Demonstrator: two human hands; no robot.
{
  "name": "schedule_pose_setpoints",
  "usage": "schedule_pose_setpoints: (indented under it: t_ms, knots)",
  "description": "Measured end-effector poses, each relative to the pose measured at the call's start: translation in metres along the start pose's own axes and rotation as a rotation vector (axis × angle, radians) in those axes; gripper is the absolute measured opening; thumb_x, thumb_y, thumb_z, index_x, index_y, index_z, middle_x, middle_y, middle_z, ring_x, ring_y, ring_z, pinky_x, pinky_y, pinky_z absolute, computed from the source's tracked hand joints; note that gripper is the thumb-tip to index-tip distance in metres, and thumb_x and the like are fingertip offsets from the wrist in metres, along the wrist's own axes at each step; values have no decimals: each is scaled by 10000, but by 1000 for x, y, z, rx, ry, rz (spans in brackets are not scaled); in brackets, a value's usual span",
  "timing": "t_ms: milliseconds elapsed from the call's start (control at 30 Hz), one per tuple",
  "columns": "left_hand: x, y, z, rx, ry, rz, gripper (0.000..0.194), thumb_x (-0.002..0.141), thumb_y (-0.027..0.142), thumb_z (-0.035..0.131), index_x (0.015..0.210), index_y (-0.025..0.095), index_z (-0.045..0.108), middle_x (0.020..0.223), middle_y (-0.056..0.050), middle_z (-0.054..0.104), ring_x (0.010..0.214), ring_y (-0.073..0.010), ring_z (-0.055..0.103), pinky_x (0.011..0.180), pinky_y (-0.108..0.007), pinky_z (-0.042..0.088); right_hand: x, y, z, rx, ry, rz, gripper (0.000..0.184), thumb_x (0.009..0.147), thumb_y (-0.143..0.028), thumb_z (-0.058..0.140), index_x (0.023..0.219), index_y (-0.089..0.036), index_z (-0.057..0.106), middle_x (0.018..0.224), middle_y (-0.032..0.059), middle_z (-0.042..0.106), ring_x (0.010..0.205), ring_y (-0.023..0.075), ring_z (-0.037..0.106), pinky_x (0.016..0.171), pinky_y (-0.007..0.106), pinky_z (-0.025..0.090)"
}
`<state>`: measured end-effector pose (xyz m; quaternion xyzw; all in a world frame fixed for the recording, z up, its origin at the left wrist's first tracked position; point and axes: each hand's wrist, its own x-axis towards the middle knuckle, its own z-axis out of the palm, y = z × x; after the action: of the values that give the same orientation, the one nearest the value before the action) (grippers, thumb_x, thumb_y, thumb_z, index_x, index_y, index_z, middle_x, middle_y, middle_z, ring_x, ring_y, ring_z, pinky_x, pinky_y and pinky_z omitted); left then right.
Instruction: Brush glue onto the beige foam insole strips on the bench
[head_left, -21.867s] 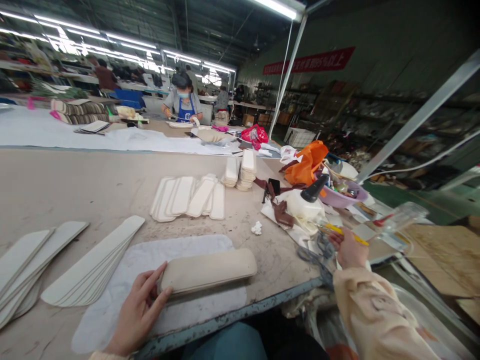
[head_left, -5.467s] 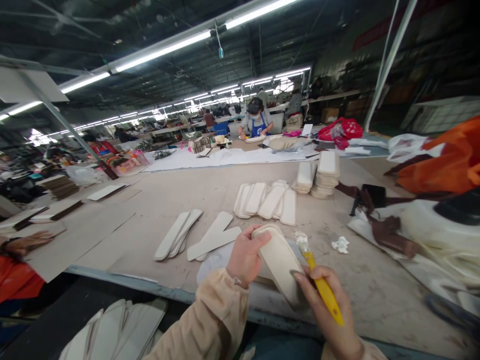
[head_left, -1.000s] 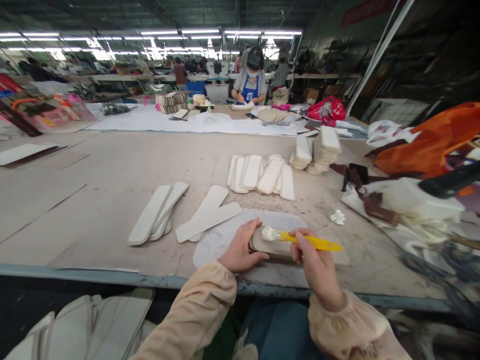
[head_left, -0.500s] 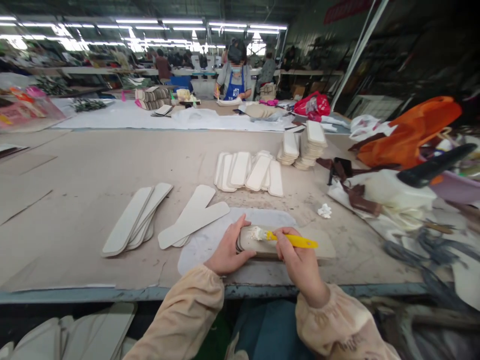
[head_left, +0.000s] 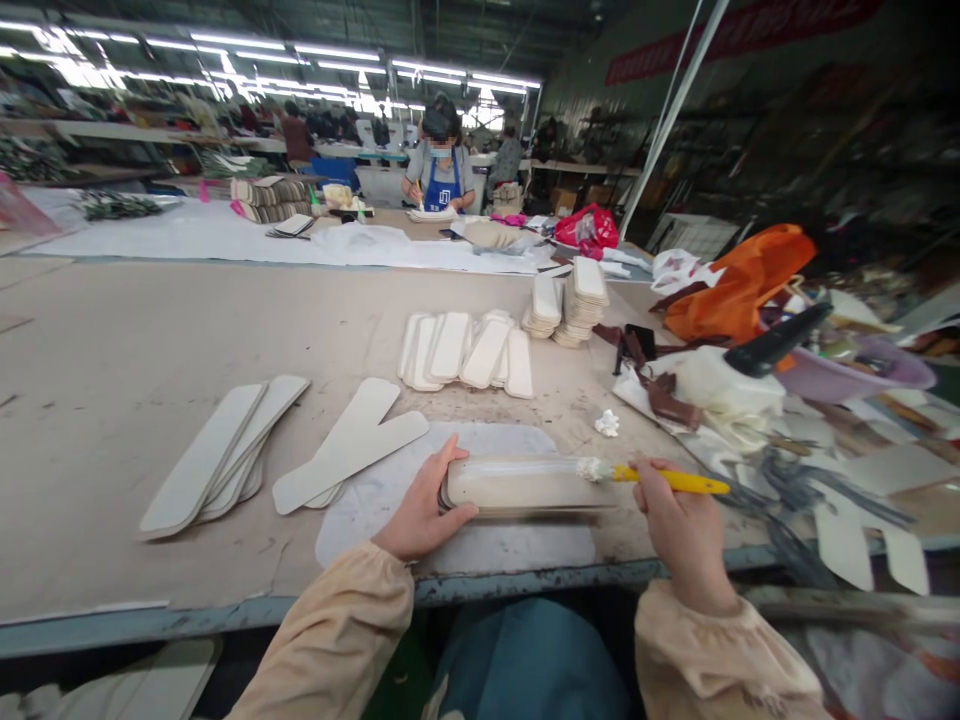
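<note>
My left hand (head_left: 426, 505) grips the left end of a small stack of long, round-cornered pale panels (head_left: 517, 488), thumb at the near side and fingers at the far side. In my right hand (head_left: 681, 530) is a yellow-handled brush (head_left: 667, 481), held by its handle. The white-coated bristles touch the top panel near its right end. A wet, whitish streak runs along that panel from the left to the bristles. Beneath the stack lies a pale translucent sheet (head_left: 457, 550). Two crossed panels (head_left: 352, 462) rest just left of it.
More panels lie fanned at the left (head_left: 206, 462) and beyond the sheet (head_left: 452, 348); stacks (head_left: 583, 300) stand farther back. A white crumpled lump (head_left: 607, 423), a white container with a black spout (head_left: 739, 385) and an orange bag (head_left: 739, 285) are at right. A co-worker (head_left: 441, 175) sits opposite.
My right hand has drawn the brush rightward along the top panel, leaving a whitish streak. My left hand keeps its grip on the stack. The camera view has shifted and tilted slightly.
</note>
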<state>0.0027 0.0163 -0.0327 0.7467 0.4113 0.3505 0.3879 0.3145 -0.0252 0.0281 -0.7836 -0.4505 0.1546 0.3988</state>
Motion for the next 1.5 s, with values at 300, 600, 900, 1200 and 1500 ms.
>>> schedule_pose_setpoints:
  t_ms: [300, 600, 900, 1200, 1500]
  knots:
    - [-1, -3, 1, 12, 29, 44, 925, 775, 334, 691, 1508, 203, 141, 1360, -124, 478, 1273, -295, 425, 1121, -452, 277, -23, -16, -1, 204, 90, -82, 232, 844, -420, 536, 787, -200, 582, 507, -32, 463, 479, 136, 423, 502, 264, 312]
    - [0, -10, 4, -25, 25, 21, 1078, 692, 284, 768, 1512, 203, 72, 1358, -131, 465, 1252, -293, 451, 1096, -449, 310, -79, -64, 81, 620, -481, -122, 268, 913, -459, 490, 875, -195, 515, 486, -67, 458, 461, 98, 418, 506, 230, 361]
    - [1, -6, 1, 15, 12, 64, 986, 747, 317, 721, 1512, 199, 110, 1332, -131, 486, 1236, -291, 453, 1095, -444, 305, -55, -48, 52, 311, -370, -95, 292, 880, -461, 500, 768, -195, 543, 452, -58, 452, 452, 114, 437, 550, 255, 376]
    - [0, -9, 1, 75, 0, 76, 885, 808, 375, 648, 1506, 214, 128, 1351, -131, 474, 1247, -285, 441, 1090, -471, 316, -23, -16, 1, 88, -184, 48, 275, 820, -457, 499, 751, -202, 575, 444, -57, 466, 452, 128, 458, 528, 261, 350]
    - [0, -9, 1, 95, -3, 62, 855, 825, 395, 626, 1502, 203, 139, 1362, -134, 459, 1259, -284, 432, 1087, -461, 321, -11, 0, -19, 24, 17, 6, 238, 829, -415, 522, 761, -200, 595, 464, -42, 495, 463, 143, 487, 510, 266, 343]
